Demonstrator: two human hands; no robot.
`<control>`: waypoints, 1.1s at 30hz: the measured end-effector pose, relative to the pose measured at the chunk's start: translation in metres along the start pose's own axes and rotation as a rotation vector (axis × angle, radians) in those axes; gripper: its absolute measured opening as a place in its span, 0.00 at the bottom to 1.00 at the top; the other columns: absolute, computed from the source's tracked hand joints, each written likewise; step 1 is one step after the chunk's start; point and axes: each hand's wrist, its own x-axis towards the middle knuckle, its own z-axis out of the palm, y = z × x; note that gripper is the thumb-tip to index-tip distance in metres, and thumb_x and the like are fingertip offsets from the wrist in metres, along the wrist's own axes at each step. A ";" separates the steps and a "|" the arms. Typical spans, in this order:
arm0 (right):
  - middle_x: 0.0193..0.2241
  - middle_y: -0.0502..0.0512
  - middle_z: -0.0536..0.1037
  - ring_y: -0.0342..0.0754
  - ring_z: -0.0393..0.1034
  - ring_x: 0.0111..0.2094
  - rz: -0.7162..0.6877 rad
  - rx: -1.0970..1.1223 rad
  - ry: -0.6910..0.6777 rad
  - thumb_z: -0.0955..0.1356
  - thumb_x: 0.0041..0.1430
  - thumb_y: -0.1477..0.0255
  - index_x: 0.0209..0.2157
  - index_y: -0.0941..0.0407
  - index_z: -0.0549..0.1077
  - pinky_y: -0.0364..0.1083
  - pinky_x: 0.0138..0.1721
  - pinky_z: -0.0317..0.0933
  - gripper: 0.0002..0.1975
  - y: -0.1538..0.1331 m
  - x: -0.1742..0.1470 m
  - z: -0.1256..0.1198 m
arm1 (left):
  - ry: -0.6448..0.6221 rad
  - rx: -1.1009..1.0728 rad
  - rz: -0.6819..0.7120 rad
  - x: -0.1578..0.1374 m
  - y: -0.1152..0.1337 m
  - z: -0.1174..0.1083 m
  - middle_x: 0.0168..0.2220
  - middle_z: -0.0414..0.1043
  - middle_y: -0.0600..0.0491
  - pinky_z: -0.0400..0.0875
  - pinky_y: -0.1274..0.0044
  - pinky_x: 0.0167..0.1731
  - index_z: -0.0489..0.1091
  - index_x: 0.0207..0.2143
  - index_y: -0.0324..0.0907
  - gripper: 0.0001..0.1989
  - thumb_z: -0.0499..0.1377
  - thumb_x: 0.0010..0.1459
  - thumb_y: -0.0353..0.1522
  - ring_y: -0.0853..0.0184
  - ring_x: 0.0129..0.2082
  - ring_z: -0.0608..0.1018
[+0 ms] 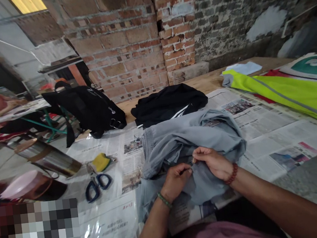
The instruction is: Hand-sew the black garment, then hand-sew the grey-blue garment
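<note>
A bluish-grey garment [174,136], its exact kind unclear, lies bunched up in front of me on newspaper. My left hand [178,179] wears a green bead bracelet and pinches at the cloth near the garment's middle. Close beside it, my right hand [213,162], with a red bead bracelet, has thumb and fingers pressed together on the same cloth. Only a small gap separates the two sets of fingertips. Anything tiny between them, such as a thread or needle, is too small to make out.
Left of the garment lie blue-handled scissors [97,185] and a yellow pad [101,162]. A steel flask [51,158] and a lidded jar [34,185] stand farther left. Behind are a black bag [91,107] and black clothing [170,102]. A neon vest [284,93] and an iron [309,66] lie right.
</note>
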 end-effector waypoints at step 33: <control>0.20 0.46 0.72 0.43 0.73 0.25 -0.295 0.096 0.098 0.56 0.61 0.78 0.29 0.55 0.60 0.41 0.23 0.67 0.08 -0.141 0.083 -0.045 | -0.025 -0.212 -0.235 0.001 0.005 -0.006 0.20 0.67 0.57 0.57 0.80 0.23 0.74 0.26 0.38 0.12 0.62 0.43 0.38 0.74 0.20 0.64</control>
